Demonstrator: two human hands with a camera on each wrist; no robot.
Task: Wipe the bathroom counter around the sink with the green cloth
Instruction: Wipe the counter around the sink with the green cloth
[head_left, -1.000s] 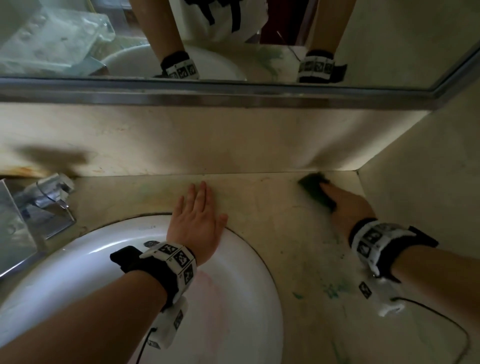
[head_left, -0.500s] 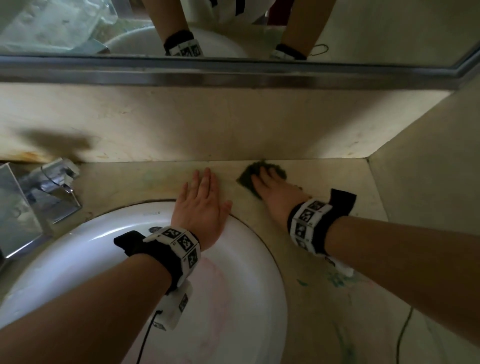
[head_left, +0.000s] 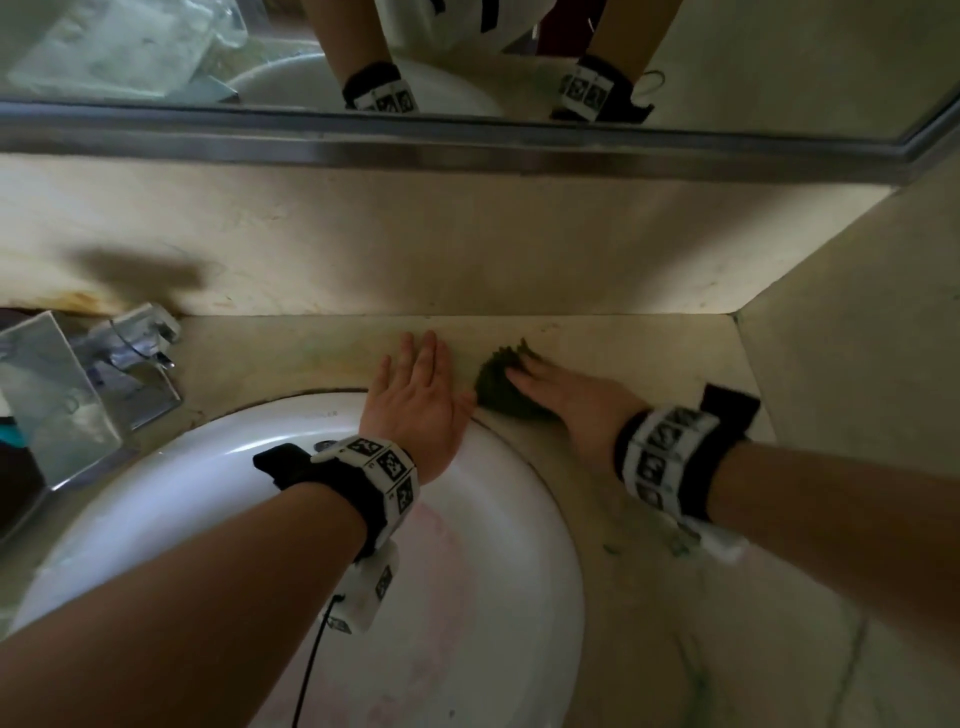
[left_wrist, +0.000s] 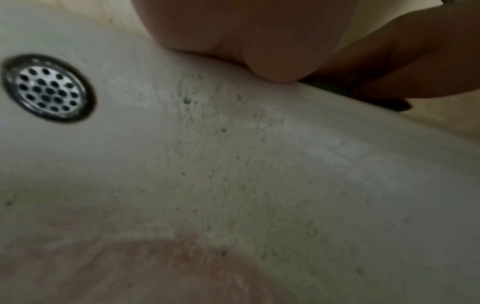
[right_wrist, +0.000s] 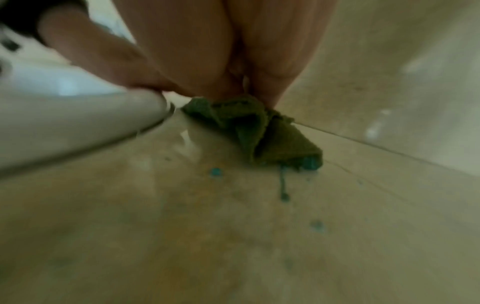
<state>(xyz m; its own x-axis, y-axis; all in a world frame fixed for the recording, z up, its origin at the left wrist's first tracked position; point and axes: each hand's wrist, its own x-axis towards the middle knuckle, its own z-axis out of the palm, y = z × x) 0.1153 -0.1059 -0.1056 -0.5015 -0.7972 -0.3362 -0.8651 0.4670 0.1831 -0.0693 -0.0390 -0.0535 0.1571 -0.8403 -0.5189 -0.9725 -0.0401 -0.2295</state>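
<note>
The green cloth (head_left: 496, 387) lies bunched on the beige counter (head_left: 649, 597) just behind the white sink's rim (head_left: 208, 447). My right hand (head_left: 571, 395) presses flat on the cloth with straight fingers. In the right wrist view the palm (right_wrist: 233, 51) covers the cloth (right_wrist: 259, 131), whose folded near end sticks out. My left hand (head_left: 415, 400) rests flat, fingers straight, across the sink rim and the counter, its thumb almost touching the cloth. The left wrist view shows that palm (left_wrist: 246, 30) on the basin edge (left_wrist: 259, 164).
A chrome faucet (head_left: 130, 348) and a shiny metal block (head_left: 52, 395) stand at the left. Backsplash and mirror frame (head_left: 467, 145) close the back, a side wall (head_left: 857, 415) the right. Blue-green spots (right_wrist: 215, 171) dot the counter. The drain (left_wrist: 48, 88) is in the basin.
My right hand has swept the cloth left from the back right corner to beside my left thumb, then drawn it closer to the sink rim. The left hand has stayed put.
</note>
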